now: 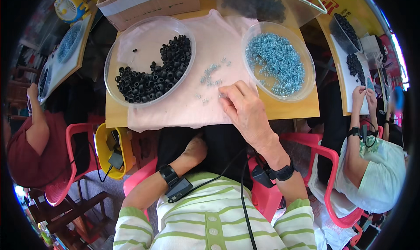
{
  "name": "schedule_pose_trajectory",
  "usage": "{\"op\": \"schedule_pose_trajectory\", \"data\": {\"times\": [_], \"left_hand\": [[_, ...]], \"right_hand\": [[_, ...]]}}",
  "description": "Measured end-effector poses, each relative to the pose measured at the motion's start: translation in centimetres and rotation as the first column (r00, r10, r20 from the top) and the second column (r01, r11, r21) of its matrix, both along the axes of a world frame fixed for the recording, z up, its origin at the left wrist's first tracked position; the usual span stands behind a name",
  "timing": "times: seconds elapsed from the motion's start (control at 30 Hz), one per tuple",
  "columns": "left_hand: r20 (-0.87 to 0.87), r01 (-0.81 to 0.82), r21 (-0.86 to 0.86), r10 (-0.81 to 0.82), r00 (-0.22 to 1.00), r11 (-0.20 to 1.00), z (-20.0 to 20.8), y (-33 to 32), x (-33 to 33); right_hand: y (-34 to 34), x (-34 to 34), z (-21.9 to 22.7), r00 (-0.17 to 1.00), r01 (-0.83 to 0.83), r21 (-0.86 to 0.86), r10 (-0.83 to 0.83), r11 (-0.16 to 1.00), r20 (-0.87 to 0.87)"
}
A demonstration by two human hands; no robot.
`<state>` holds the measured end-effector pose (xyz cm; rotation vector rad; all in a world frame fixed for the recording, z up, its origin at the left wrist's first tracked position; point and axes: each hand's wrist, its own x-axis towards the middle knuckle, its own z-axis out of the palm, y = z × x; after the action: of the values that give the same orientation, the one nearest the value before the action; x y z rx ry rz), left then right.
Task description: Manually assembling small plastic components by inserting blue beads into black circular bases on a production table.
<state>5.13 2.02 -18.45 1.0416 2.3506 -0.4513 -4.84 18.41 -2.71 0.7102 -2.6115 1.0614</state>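
My right hand (245, 107) rests over the pink cloth (175, 116), thumb and index finger pinched on a small shiny piece that looks like a spring. Beside the fingertips, several similar silvery spring-like pieces (211, 75) lie loose on the cloth. To the right, a clear round tub (309, 70) holds a heap of blue-silver spring-like pieces (280, 66). On the left, a wider clear tub (131, 35) contains many small black hollow caps (153, 86). My left hand (195, 149) is down on my lap, its fingers hidden against the dark trousers.
A cardboard box (148, 7) and a clear bin (271, 18) with black parts stand at the table's back. Below left is a yellow basket (114, 151). People sit at tables on either side. Black cables (227, 169) run from my wrist devices.
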Motion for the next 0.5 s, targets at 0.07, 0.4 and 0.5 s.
{"op": "schedule_pose_trajectory", "data": {"times": [0.07, 0.4, 0.5], "left_hand": [[0.004, 0.025, -0.049, -0.025, 1.0, 0.999, 0.5, 0.7, -0.6], [0.297, -0.287, 0.165, 0.23, 0.927, 0.944, -2.3, 0.5, -2.3], [0.277, -0.219, 0.143, 0.173, 0.945, 0.965, -5.3, 0.1, -2.8]], "right_hand": [[0.2, 0.0, 0.0, 1.0, -0.001, -0.002, 0.001, 1.0, 0.011], [0.3, -0.1, -0.3, 0.996, 0.006, 0.027, -0.003, 1.0, -0.093], [0.0, -0.1, -0.1, 0.995, 0.007, 0.016, -0.005, 1.0, -0.103]]}}
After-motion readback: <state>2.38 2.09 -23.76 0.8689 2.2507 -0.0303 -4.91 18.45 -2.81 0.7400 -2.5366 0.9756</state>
